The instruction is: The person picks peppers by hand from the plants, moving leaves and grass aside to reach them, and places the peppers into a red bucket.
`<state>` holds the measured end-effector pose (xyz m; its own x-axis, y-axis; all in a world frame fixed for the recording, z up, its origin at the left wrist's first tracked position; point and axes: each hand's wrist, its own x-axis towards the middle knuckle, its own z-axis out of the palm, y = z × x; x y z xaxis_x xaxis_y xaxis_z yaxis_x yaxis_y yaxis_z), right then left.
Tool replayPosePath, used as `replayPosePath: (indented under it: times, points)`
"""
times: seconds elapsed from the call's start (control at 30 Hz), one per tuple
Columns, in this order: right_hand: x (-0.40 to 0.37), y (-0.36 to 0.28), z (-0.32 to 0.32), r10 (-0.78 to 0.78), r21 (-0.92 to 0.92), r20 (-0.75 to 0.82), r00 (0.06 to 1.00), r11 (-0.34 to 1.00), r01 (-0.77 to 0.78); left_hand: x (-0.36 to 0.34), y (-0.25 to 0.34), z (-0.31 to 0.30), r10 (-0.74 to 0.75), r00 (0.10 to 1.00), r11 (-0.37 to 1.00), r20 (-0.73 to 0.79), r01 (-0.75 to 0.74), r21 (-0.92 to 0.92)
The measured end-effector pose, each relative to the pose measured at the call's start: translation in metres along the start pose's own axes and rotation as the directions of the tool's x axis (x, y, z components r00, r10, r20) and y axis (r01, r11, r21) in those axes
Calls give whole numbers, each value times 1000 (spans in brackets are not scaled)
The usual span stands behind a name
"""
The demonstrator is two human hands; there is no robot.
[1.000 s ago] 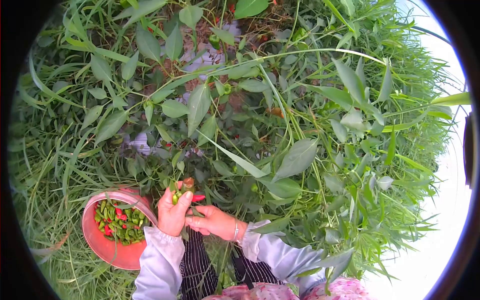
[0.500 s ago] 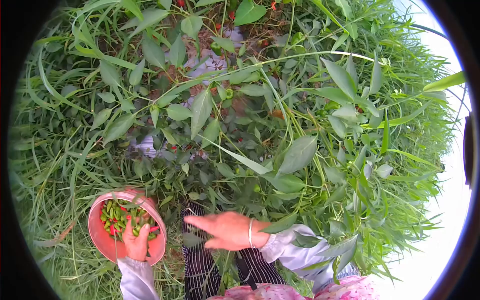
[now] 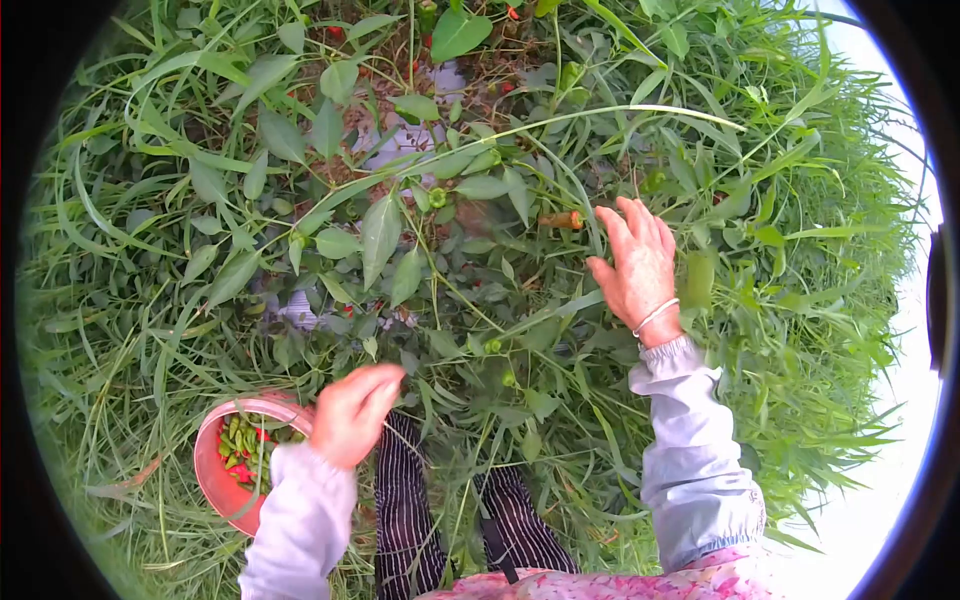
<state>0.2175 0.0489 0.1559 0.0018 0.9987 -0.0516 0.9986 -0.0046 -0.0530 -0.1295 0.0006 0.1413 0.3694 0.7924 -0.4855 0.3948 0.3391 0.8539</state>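
My left hand (image 3: 357, 412) is over the right rim of a pink bucket (image 3: 210, 465), slightly blurred. Its fingers are drawn together and bent; whatever they hold, if anything, is hidden. Inside the bucket lie several small green and red chili peppers (image 3: 240, 440), partly covered by the hand. My right hand (image 3: 642, 262), with a white band at the wrist, reaches among the pepper plants with its fingers apart and nothing visible in them. Just left of its fingertips hangs an orange-brown pepper (image 3: 565, 220). Small green peppers (image 3: 437, 198) show on the stems farther left.
Long grass (image 3: 130, 300) surrounds the plants on both sides. A long stem (image 3: 560, 118) arches across the middle. Pale sheeting (image 3: 395, 145) shows on the soil between leaves. My striped trouser legs (image 3: 405, 510) stand at the bottom, beside the bucket.
My left hand has come up out of the bucket and moved right. My right hand has swung up and right from above my legs into the plants, its fingers now spread.
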Motion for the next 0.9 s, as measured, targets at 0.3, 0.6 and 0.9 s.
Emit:
replayPosePath:
  times: [0.3, 0.6, 0.9]
  points:
    - [-12, 22, 19, 82, 136, -73, 994, 988, -72, 243, -21, 92, -331, 845, 810, -419, 27, -586]
    - [-30, 24, 29, 129, 282, -87, 988, 954, -99, 200, 13, 40, -280, 941, 887, -192, 177, -426]
    - [-33, 18, 21, 163, 347, -52, 985, 928, -136, 159, 60, 63, -319, 941, 835, 114, 336, -436]
